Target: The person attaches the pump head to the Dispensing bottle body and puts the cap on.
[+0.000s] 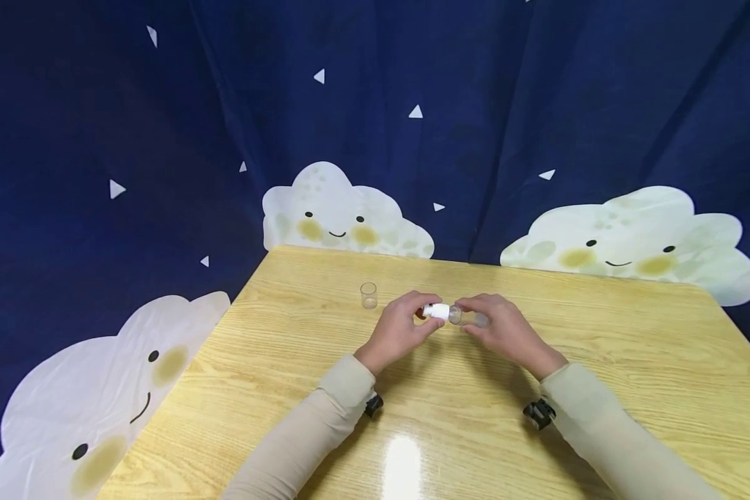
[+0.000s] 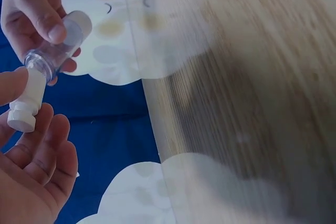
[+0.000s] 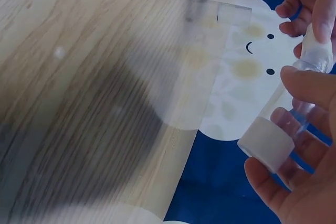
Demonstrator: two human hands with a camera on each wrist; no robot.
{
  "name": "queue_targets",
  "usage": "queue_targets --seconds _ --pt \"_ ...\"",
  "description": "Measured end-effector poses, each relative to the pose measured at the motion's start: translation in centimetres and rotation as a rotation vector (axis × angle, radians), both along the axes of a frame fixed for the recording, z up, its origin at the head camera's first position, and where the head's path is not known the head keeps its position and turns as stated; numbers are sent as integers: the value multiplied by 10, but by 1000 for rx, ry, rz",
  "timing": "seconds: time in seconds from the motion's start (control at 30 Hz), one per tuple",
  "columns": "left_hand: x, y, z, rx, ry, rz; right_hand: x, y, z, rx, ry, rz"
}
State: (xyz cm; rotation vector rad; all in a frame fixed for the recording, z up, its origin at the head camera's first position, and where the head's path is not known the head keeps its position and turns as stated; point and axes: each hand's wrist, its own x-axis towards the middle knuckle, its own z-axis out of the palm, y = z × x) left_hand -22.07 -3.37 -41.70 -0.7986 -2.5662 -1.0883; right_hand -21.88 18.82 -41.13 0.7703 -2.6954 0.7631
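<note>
Over the table my left hand (image 1: 400, 325) pinches a white pump head (image 1: 438, 312) between thumb and fingers. My right hand (image 1: 505, 326) grips a small clear bottle (image 1: 455, 315) with a white base (image 3: 266, 144), its thumb on one side and fingers round the other. Both parts lie nearly level, end to end. In the left wrist view, the lower end of the pump head (image 2: 32, 92) meets the neck of the clear bottle (image 2: 55, 53); whether it is seated there I cannot tell. A clear cup-like cap (image 1: 369, 296) stands on the table, left of the hands.
The wooden table (image 1: 237, 410) has its far edge against a dark blue curtain (image 1: 362, 83) printed with white clouds. A black wrist camera (image 1: 540, 414) sits under the right cuff, another (image 1: 373, 405) by the left cuff. Light glares off the near tabletop.
</note>
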Motion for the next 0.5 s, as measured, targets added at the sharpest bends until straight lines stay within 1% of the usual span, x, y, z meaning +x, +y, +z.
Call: queue_targets --seconds 0.17,0.3,0.5 --pt "0 1 -2 -5 -19 -17 3 -4 0 40 58 -3" --pt "-1 1 -1 6 -34 -15 2 -6 0 35 104 3" --pt "0 1 0 10 -31 7 1 -10 0 45 99 7"
